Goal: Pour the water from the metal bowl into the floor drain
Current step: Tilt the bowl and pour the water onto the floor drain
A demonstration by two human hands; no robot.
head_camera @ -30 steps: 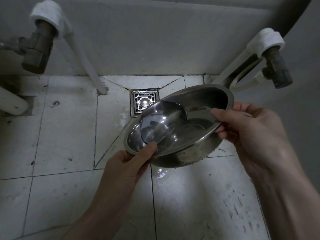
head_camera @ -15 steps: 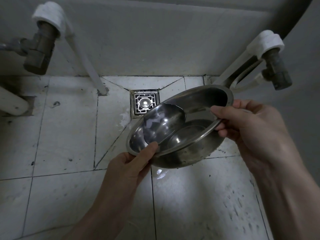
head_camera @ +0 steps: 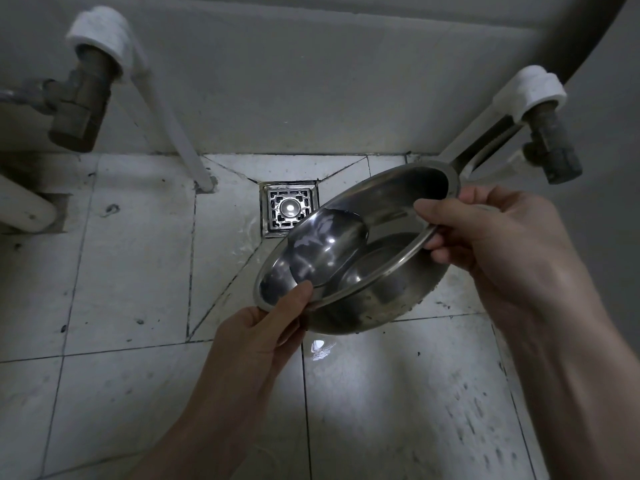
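Metal bowl (head_camera: pixel 388 299) is up off the floor, held in both hands, tilted with its low edge to the left and its high edge to the right

- left hand (head_camera: pixel 256 337), nearest: thumb laid over the low rim, gripping; the fingers go under the bowl, hidden from here
- right hand (head_camera: pixel 502 237): thumb on top of the high rim, fingers curled beneath it, pinching the rim
- small bright puddle (head_camera: pixel 322 348) on the floor tile (head_camera: pixel 138 271) right below the bowl
- water (head_camera: pixel 329 251): shallow pool gathered on the low left side of the bowl, short of the lip. No stream visible off the rim
- floor drain (head_camera: pixel 290 208): square metal grate just beyond the bowl's far-left rim; the rim overlaps its near-right corner in this view. Wet sheen on the tile beside the grate
- behind it: wall (head_camera: pixel 311 81), white pipe (head_camera: pixel 173 129) running down to the floor left of the drain, left valve (head_camera: pixel 79 102) and right valve (head_camera: pixel 550 150) up on either side

Step, my read: start of the pour. Bowl is lined up and tipped, water not yet over the lip

Next needs: more tilt, right hand up and left hand down, with the lip over the grate rather than the tile beside it. Go slow, since a shallow bowl with a wide flat rim will likely sheet water wide and splash past the drain
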